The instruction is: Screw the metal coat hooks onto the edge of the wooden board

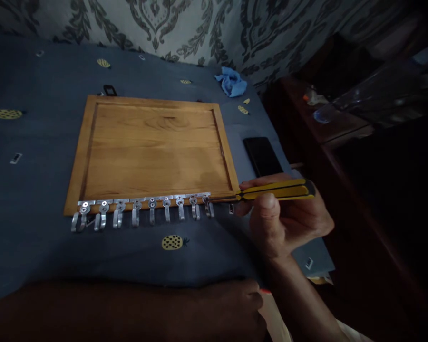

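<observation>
My right hand (285, 221) is closed round the yellow-and-black handle of a screwdriver (274, 191). The shaft points left, its tip at the rightmost of several metal hooks (142, 209) screwed along the near edge of a wooden panel (153, 147). The panel lies flat on a blue cloth with pineapple prints (32, 190). My left forearm and hand (235, 304) lie dark across the bottom of the view, fingers curled near my right wrist; what they hold, if anything, is hidden.
A black phone (262, 156) lies on the cloth just right of the panel. A crumpled blue rag (231, 81) sits at the far right corner. A dark wooden table (328, 123) with small items stands to the right. Patterned wallpaper runs behind.
</observation>
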`<action>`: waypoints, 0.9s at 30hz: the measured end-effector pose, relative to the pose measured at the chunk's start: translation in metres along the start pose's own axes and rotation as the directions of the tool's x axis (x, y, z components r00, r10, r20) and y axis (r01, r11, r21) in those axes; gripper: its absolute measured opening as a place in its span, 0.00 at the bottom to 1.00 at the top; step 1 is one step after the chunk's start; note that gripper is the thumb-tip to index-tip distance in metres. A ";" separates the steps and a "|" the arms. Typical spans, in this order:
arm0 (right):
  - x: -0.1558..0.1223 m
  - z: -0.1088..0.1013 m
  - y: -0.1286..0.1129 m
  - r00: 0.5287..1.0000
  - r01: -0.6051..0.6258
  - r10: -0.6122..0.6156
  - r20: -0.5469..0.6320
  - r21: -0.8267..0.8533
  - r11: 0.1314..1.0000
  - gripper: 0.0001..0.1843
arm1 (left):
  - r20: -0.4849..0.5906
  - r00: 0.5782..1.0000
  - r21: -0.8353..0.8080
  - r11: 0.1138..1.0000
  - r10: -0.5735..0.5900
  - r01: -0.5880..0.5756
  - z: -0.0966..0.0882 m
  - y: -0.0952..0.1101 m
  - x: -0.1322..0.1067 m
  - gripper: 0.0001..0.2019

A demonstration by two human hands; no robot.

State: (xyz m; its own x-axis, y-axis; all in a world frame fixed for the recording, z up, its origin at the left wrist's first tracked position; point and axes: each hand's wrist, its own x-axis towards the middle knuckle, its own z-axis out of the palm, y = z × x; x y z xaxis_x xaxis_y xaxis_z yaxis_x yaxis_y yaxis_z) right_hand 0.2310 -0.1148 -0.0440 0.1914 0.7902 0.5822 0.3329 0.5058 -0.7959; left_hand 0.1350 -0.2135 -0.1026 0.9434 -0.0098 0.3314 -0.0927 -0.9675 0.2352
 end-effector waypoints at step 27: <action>0.020 -0.008 -0.010 0.956 0.145 -0.097 0.278 -0.156 0.977 0.03 | -0.039 0.999 0.141 0.990 -0.002 0.008 0.012 0.001 0.007 0.18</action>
State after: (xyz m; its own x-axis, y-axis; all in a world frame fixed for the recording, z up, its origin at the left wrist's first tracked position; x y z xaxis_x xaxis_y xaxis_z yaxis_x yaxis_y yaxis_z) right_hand 0.2392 -0.1073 -0.0230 -0.1062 0.8023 0.5874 0.4973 0.5544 -0.6673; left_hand 0.1456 -0.2174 -0.1114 0.9306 0.0023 0.3660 -0.0393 -0.9936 0.1062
